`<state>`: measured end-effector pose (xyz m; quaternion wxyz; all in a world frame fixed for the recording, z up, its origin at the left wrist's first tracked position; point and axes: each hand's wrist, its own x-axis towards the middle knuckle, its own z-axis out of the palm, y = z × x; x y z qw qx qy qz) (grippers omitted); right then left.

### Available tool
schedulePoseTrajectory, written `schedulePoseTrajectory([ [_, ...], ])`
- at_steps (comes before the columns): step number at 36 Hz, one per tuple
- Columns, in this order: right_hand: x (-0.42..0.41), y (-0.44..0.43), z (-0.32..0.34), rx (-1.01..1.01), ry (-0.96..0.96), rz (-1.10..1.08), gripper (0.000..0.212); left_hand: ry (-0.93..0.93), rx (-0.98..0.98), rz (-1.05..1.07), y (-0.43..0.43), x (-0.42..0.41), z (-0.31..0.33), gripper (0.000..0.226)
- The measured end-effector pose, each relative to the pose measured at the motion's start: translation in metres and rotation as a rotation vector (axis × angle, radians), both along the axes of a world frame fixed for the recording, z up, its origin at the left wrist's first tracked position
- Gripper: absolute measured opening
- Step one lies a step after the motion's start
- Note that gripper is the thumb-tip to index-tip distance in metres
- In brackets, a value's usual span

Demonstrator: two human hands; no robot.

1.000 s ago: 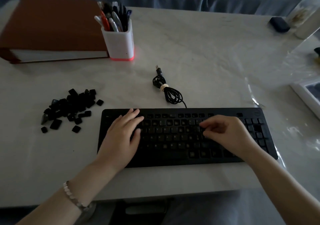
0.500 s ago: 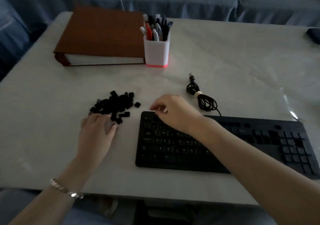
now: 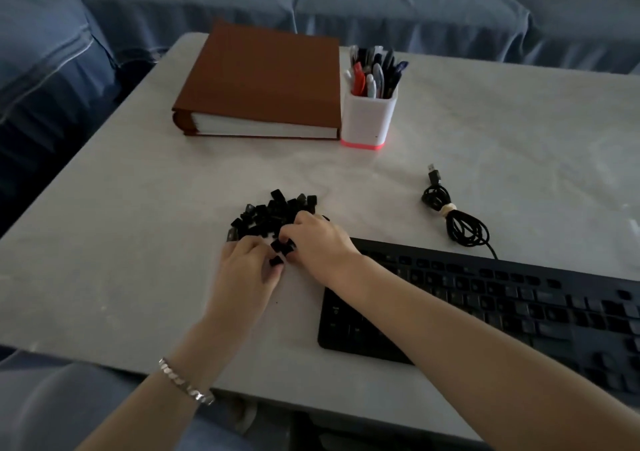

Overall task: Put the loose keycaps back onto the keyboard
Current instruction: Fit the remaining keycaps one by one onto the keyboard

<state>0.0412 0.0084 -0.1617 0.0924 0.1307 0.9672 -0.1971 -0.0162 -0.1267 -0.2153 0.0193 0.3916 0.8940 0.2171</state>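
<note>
Keycaps [image 3: 277, 208] are lying loosely piled, easily scattering; left hand [image 3: 246, 270] and right hand [image 3: 320, 239] are curling over them, grip I cannot tell.

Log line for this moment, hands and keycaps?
left hand: at pile of loose black plastic keycaps | right hand: same pile | grips: unclear | black keyboard: beside pile

Dim light, blue sofa [image 3: 415, 3], pale table [image 3: 138, 242]
</note>
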Motion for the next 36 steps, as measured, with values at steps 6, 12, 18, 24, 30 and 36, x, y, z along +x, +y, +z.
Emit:
schedulePoseTrajectory([
  [6,0.001,-0.004,-0.004,0.033,0.027,-0.01,0.023,0.086,-0.024,-0.007,0.0,0.001,-0.007,0.016],
  [12,0.005,-0.003,-0.004,0.014,0.049,-0.036,0.02,0.164,0.054,-0.017,0.002,0.003,-0.009,0.009],
  [18,0.008,0.002,-0.001,-0.005,0.046,-0.011,0.019,0.022,0.132,0.056,0.006,0.01,0.002,0.019],
  [24,0.008,0.001,0.0,-0.002,0.052,-0.005,0.019,-0.045,0.125,0.093,0.006,0.006,0.004,0.015],
  [30,0.007,-0.001,0.0,-0.022,0.044,-0.005,0.024,0.012,0.106,0.105,0.007,0.012,0.004,0.015],
  [36,0.004,-0.006,0.003,0.053,0.016,0.0,0.026,0.053,0.134,0.109,0.003,0.014,0.003,0.015],
])
